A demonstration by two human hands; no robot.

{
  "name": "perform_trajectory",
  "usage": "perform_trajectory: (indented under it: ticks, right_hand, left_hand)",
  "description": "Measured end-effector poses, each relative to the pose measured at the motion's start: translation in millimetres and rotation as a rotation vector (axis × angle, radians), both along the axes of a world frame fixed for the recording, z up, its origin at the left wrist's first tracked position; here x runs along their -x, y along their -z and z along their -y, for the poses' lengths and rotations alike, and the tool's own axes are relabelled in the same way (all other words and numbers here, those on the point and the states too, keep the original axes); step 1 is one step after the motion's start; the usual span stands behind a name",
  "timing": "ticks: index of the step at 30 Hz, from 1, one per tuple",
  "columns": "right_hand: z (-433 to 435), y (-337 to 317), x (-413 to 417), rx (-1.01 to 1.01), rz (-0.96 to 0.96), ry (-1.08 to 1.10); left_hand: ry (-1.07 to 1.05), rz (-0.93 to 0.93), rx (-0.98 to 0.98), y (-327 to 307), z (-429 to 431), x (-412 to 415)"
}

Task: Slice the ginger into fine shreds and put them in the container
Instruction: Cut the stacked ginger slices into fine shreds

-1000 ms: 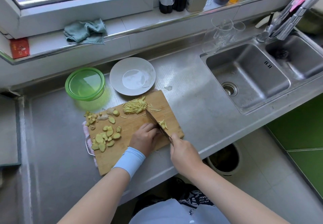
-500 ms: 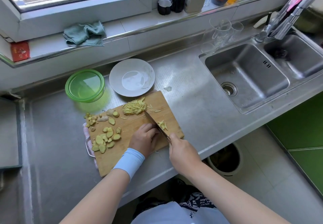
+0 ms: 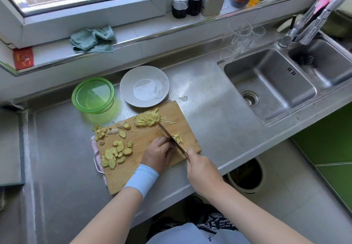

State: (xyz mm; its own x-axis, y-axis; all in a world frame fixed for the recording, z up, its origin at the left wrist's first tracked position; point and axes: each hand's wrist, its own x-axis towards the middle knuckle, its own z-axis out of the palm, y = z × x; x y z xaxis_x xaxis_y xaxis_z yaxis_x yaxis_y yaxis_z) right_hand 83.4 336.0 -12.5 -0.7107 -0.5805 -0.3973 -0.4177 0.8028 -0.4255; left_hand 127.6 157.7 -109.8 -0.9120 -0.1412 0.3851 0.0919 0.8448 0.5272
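1. Right hand is gripping the handle of the knife, fingers wrapped tight. The blade is angling far-left across the cutting board.
2. Left hand is sitting just left of the blade, fingers curled down. Whatever is under them is hidden, so can't tell what it's holding.
3. Ginger slices are lying on the board's left half. The big shred pile is sitting at the far edge, and a few shreds are lying right of the blade.
4. Green container is standing on the surface, far-left of the board and apart from the shreds.
5. Plate is sitting between container and board, near rim at the board's far edge.
6. Sink is lying to the right, with glasses behind it.
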Motion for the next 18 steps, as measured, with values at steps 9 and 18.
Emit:
perform_trajectory:
  ticks: [9, 18]
  right_hand:
    - [9, 4, -1, -0.005, 0.001, 0.023]
    - [-13, -5, -10, 0.012, 0.035, 0.028]
  left_hand:
    - [-0.013, -0.005, 0.021, -1, -2, 0]
    - [-0.019, -0.025, 0.004, -4, -1, 1]
